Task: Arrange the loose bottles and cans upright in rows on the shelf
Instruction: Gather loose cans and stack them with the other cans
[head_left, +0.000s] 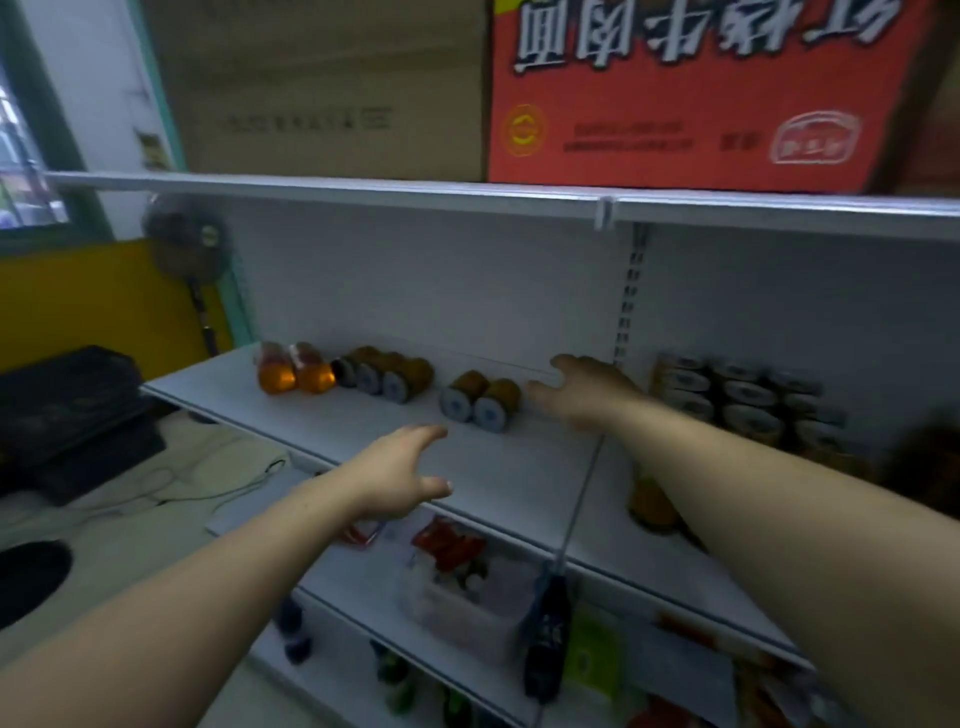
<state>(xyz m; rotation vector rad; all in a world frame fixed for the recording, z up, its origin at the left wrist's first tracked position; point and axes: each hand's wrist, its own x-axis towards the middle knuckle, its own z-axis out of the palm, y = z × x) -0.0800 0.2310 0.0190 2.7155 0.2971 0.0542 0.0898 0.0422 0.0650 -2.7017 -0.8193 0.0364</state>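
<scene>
Left hand (397, 475) and right hand (584, 392) hover spread, empty, near sideways bottles (480, 399) (cans (748, 408) farther right).

Body-wise my feed gives me two arms, both bare all the way from the fingertips back to where the frame edge cuts them off. The left hand (395, 478), out in front of the shelf (332, 415) and its front edge, is the sharper one: bare fingers, bare wrist, and a short pale nail on the thumb (437, 486). The left forearm (208, 597), below the shelf edge, is plain and smooth. The right hand (587, 392), over the shelf board, is smeared with blur, so I can't make out finger detail. The right forearm (779, 509), crossing the shelf edge, is bare too, broad at the frame corner and slimmer toward the wrist.
</scene>
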